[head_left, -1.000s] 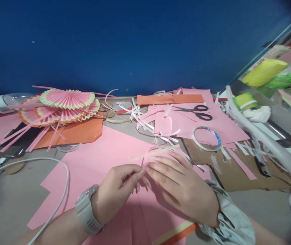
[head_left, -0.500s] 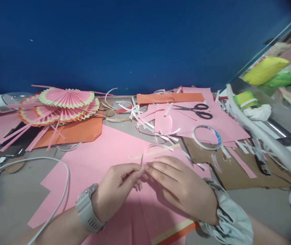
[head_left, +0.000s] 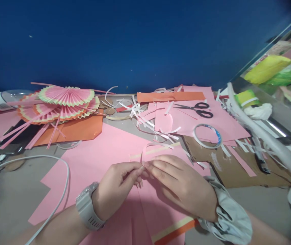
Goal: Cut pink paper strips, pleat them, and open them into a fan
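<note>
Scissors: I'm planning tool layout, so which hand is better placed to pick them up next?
Likely the right hand; the scissors lie on its side, beyond it, farther from the left hand.

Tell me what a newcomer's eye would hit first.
Pleated pink paper fans at the back left would probably stand out first against the blue backdrop. Next come the left hand and right hand, close together over pink sheets at centre, a thin pink strip curling up between them.

The hands (head_left: 121, 192) (head_left: 186, 187) hide one end of the paper strip (head_left: 144, 150).
</note>
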### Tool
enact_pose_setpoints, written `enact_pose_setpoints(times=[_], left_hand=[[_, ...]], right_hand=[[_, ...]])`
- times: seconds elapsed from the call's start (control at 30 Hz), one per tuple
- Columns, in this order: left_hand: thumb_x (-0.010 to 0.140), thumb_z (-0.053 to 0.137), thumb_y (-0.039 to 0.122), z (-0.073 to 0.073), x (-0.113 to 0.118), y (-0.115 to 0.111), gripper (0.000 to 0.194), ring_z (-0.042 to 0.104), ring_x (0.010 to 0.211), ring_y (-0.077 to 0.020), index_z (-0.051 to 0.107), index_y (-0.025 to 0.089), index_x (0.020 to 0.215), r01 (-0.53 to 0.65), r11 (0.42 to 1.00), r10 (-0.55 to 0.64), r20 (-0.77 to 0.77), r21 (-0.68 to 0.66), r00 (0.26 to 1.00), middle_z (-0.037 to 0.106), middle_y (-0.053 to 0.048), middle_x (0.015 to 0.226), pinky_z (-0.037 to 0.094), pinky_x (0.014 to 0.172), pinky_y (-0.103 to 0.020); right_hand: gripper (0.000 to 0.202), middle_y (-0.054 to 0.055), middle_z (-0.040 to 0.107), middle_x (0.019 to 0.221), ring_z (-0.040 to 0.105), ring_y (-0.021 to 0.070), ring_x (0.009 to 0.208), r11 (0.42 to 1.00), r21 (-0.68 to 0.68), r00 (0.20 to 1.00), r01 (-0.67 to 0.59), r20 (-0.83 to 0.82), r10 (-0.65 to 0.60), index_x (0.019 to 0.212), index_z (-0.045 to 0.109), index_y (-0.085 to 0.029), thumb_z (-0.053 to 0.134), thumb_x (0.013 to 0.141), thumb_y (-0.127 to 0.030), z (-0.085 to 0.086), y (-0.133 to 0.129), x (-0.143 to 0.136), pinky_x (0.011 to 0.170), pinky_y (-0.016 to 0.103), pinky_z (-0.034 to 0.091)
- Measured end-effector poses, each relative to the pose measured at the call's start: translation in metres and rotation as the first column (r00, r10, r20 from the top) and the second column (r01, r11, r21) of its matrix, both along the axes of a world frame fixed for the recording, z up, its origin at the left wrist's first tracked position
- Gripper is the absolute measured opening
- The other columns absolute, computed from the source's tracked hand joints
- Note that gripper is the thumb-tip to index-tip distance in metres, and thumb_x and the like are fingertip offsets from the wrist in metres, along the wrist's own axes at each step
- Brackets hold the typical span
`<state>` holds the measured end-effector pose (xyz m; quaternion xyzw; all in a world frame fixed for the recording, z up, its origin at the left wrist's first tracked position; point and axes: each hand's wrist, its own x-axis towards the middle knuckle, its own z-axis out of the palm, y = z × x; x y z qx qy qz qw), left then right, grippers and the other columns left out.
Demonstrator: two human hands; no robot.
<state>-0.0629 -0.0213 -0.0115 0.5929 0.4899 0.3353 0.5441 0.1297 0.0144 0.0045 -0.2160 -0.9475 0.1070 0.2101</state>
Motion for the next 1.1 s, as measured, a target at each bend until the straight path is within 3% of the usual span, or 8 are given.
enact_pose_setpoints(times=[0.3, 1.1], left_hand=[[0.09, 0.043, 0.029, 0.0014, 0.0015, -0.0004, 0.027, 0.06, 0.067, -0.0113, 0.065, 0.015, 0.086, -0.009, 0.999, 0.01, 0.02, -0.031, 1.0, 0.066, -0.003, 0.076, 0.048, 0.065, -0.021], [0.091, 0.04, 0.026, 0.0007, 0.0018, -0.0002, 0.027, 0.06, 0.07, -0.0116, 0.066, 0.017, 0.093, 0.018, 0.999, -0.015, -0.068, 0.043, 0.998, 0.066, -0.002, 0.078, 0.046, 0.068, -0.021]], right_hand=[[0.041, 0.01, 0.062, 0.103, 0.052, 0.0206, 0.099, 1.0, 0.0, 1.0, -0.011, 0.004, 0.011, 0.116, 0.053, -0.01, 0.039, 0.078, -0.006, -0.0014, -0.001, 0.0006, 0.086, 0.04, 0.048], [0.047, 0.009, 0.06, 0.106, 0.051, 0.0199, 0.101, 0.993, -0.114, 1.0, -0.007, 0.025, 0.01, 0.124, 0.046, -0.014, 0.036, 0.079, -0.006, -0.0021, 0.0004, 0.0026, 0.088, 0.04, 0.046]])
